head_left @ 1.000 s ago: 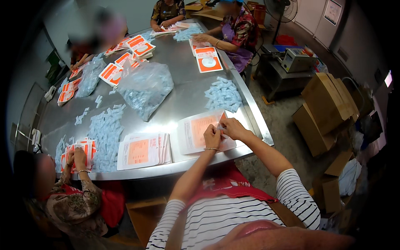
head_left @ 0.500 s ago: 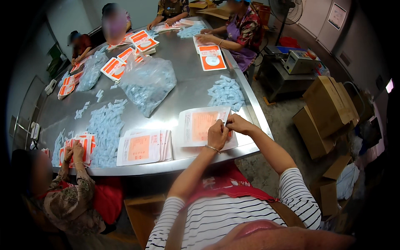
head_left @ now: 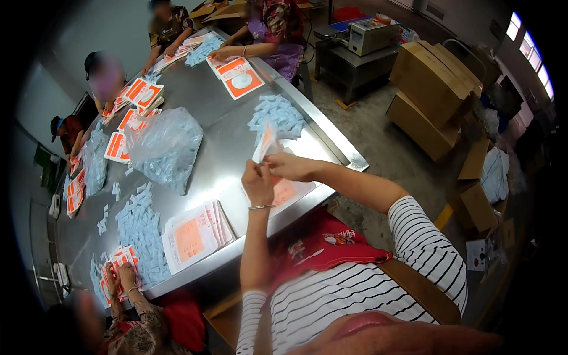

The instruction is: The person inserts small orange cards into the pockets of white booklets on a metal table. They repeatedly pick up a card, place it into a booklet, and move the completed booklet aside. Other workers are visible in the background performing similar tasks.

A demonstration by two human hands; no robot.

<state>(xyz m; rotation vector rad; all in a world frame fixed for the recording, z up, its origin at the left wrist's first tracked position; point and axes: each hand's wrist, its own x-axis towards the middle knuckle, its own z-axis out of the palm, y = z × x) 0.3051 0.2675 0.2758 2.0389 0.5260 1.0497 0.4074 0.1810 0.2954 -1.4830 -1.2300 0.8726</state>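
Observation:
Both hands meet over the near right part of the steel table [head_left: 225,127]. My left hand [head_left: 258,184] pinches a flat white-and-orange packaging bag [head_left: 267,143], raised and seen nearly edge-on. Beside it, my right hand [head_left: 289,166] has its fingers closed at the bag's lower edge; the fingertips are partly hidden. Beneath the hands another white bag with an orange panel [head_left: 287,190] lies flat. Just beyond them is a heap of small pale-blue sachets [head_left: 276,115]. To the left, a fanned stack of the same bags [head_left: 190,241] rests by the table edge.
A clear plastic sack of blue sachets [head_left: 165,151] sits mid-table. A larger sachet pile [head_left: 141,228] lies left, near a co-worker's hands [head_left: 121,277]. Other people work along the far sides. Cardboard boxes [head_left: 435,89] and a bench with a machine [head_left: 370,36] stand right.
The bag has come up off the table and tilted to nearly edge-on in my hands, uncovering another bag beneath. My view has turned right, so the table appears shifted left.

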